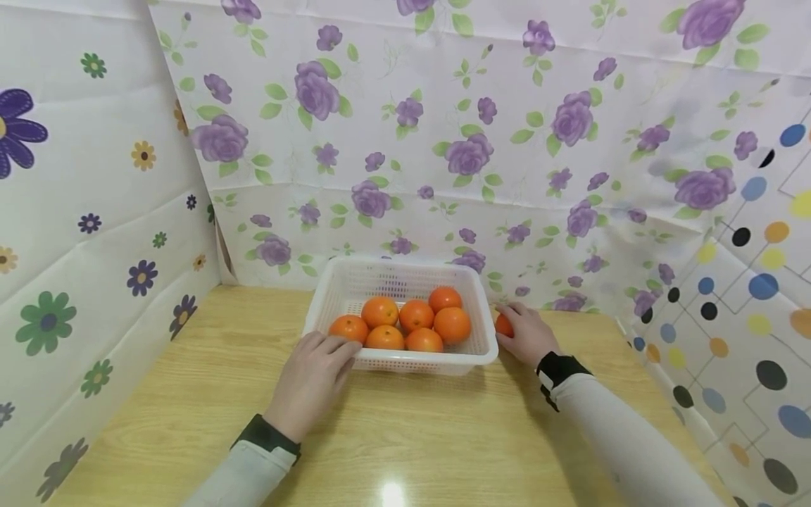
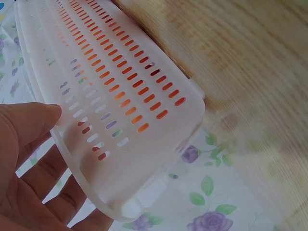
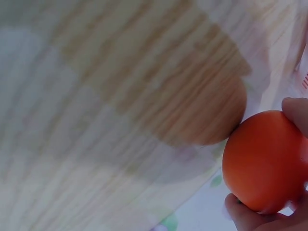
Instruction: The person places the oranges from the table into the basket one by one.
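Note:
A white perforated plastic basket stands on the wooden table near its back edge. Several oranges lie inside, mostly toward its front and right side. My left hand grips the basket's front left rim; in the left wrist view the thumb lies on the outer side of the rim and the fingers reach over to the other side. Just right of the basket, my right hand holds a single orange between thumb and fingers, low at the tabletop. From the head, that hand covers most of this orange.
The light wooden table shows a bright glare spot at its front. Behind it hangs a cloth with purple roses. Patterned sheets close off the left side and the right side.

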Available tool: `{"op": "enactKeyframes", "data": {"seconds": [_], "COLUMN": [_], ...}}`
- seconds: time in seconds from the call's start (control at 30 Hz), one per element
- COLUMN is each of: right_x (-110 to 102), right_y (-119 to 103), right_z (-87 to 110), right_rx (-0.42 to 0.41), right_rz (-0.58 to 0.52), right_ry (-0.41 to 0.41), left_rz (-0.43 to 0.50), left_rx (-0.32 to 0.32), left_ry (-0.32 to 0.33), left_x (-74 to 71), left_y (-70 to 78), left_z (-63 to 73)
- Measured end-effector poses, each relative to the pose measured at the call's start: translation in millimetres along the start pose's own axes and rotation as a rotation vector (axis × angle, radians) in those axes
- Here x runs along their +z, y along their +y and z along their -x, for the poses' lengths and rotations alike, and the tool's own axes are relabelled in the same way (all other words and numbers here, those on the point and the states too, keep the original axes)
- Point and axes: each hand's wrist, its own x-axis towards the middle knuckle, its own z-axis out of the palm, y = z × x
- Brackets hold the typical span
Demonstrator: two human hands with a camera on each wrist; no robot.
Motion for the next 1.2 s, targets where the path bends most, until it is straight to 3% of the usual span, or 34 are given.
{"op": "enactKeyframes", "data": {"seconds": [0.37,0.83,1.2], "right_x": [-20.8,-49.2,-68.6], "right_y": [-5.2,-18.0,-44.2], "right_z": [17.2,35.3,43.9], "right_rx": [-0.051,-0.141,-0.182], "right_rz": [-0.055,-0.035,-0.075], "right_ry": [0.075,0.155,0.160], "left_rz": [-0.004,-0.002,-0.010], "left_rx": [-0.001,0.001,-0.004], "left_ry": [0.000,-0.002,-0.008], "left_x": [-1.9,-1.5,-1.6], "left_y": [0.4,2.2,2.9], "left_z": [-1.2,-0.3,-0.9]}}
